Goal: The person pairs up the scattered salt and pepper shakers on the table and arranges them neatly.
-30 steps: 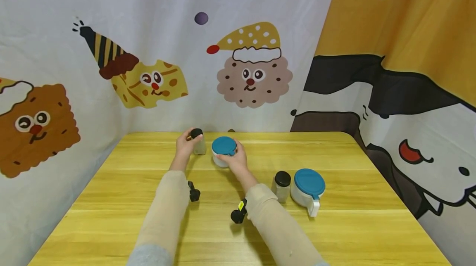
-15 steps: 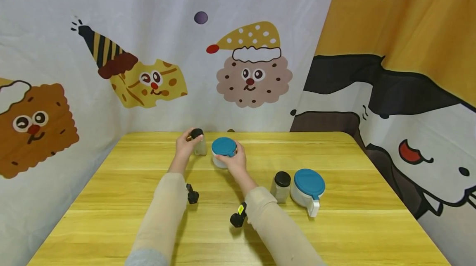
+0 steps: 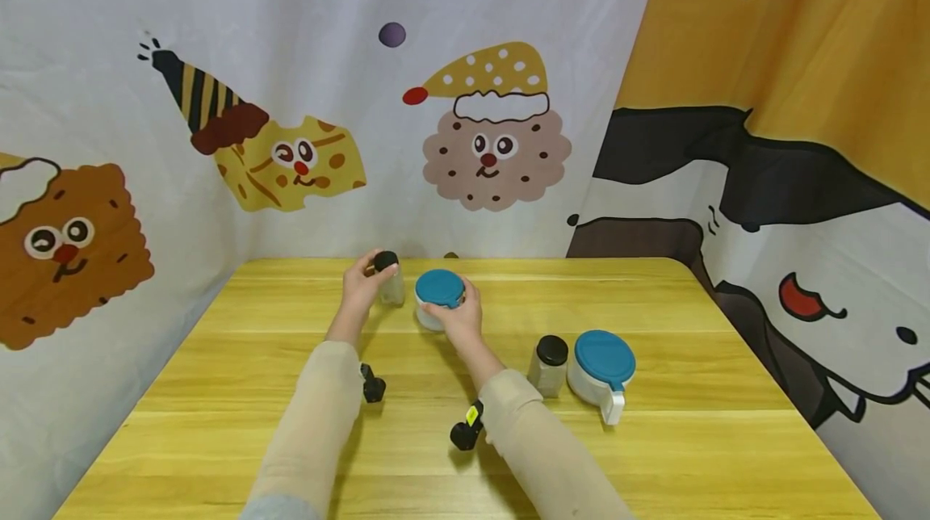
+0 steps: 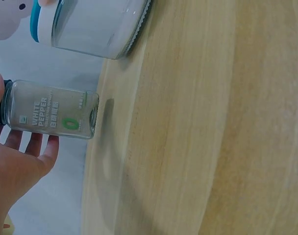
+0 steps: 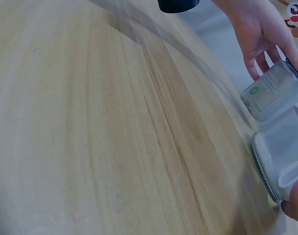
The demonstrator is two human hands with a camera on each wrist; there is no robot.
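My left hand (image 3: 361, 284) grips a white pepper shaker (image 4: 53, 110) by its black cap, thumb on one side and fingers behind. The clear glass body stands upright close over the table's far part, and its label reads "WHITE PEPPER". Just right of it, my right hand (image 3: 462, 316) holds a seasoning jar (image 3: 439, 287) with a blue lid and a white collar, thumb in front and fingers round the right side. Its clear glass body (image 5: 284, 147) shows in the right wrist view, with little of the right hand (image 5: 297, 198) visible there.
A second black-capped shaker (image 3: 549, 366) stands on the wooden table (image 3: 697, 455) at the right. Beside it is another blue-lidded jar (image 3: 605, 358), its white handle toward the front. A printed curtain (image 3: 327, 221) hangs behind the table's far edge.
Both hands keep their holds, and the shaker and jar shift very slightly to the right. The left forearm swings a little to the left. The other shaker and jar stay put.
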